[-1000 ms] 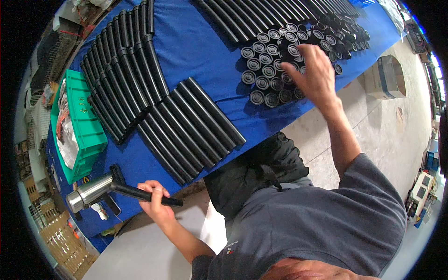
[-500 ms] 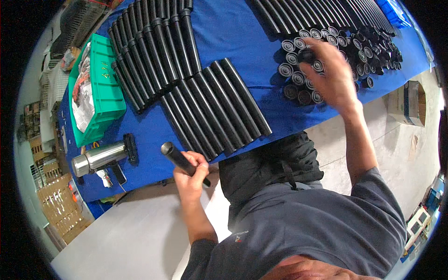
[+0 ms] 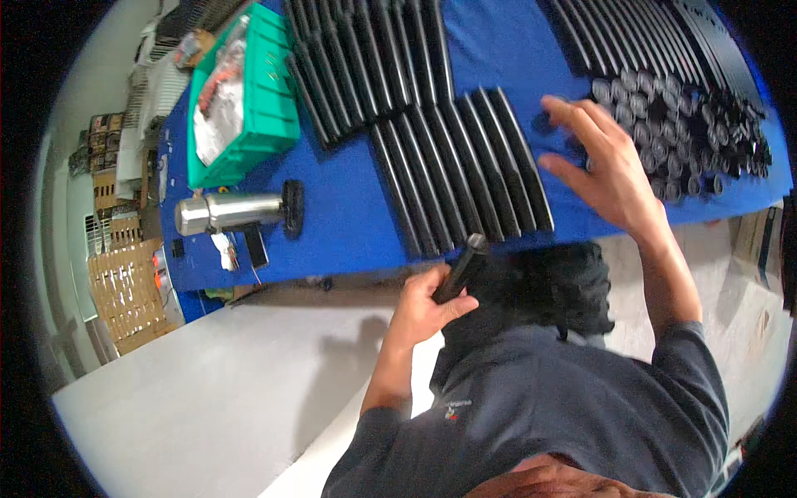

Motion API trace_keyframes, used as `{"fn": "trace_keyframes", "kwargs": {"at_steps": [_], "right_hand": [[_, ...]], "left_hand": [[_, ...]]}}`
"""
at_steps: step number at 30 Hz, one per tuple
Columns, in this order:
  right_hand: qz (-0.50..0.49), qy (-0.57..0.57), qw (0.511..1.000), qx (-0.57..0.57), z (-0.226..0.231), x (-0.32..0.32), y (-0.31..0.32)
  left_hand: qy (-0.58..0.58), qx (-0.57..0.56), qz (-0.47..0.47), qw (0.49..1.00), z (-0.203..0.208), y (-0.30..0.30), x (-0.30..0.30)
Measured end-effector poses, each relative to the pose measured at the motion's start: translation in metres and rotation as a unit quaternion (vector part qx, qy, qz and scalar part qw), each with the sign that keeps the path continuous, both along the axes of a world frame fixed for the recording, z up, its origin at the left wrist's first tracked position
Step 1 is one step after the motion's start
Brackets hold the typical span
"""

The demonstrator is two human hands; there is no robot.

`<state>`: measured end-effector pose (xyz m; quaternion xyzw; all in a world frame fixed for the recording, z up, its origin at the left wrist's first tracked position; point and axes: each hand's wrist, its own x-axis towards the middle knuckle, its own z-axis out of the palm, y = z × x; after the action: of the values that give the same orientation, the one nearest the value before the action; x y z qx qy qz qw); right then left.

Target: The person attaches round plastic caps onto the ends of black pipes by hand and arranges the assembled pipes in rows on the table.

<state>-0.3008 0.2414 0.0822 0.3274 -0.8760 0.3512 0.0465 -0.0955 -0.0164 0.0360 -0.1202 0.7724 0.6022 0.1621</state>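
My left hand is wrapped round a black tube just off the table's front edge. The tube slants up to the right, its round end showing above my fingers. Over the cloth, left of a cluster of round black and grey end pieces, hovers my right hand. Its thumb and forefinger are spread wide, with a blurred dark patch between them that I cannot make out. A row of black tubes lies between my hands, near the front edge.
More black tubes lie behind the row, and others at the far right. A green crate with crumpled plastic stands at the left of the blue-covered table. Nearer are a steel flask and a phone.
The view has shifted, so the table appears farther right. My right hand has moved left off the end pieces. My left hand has turned the tube from slanting up-left to up-right.
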Motion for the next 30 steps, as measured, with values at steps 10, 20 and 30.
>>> {"fn": "trace_keyframes", "kwargs": {"at_steps": [10,20,30], "right_hand": [[0.223,-0.481,0.803,-0.272,-0.047,0.117,-0.023],[0.208,-0.485,0.793,-0.304,-0.045,0.116,-0.019],[0.173,-0.448,0.805,-0.348,-0.056,0.118,-0.015]], "left_hand": [[-0.098,0.222,-0.098,0.965,-0.011,0.022,0.004],[-0.090,0.291,0.005,0.953,-0.002,0.027,0.006],[-0.070,0.305,-0.012,0.950,-0.003,0.031,0.008]]}}
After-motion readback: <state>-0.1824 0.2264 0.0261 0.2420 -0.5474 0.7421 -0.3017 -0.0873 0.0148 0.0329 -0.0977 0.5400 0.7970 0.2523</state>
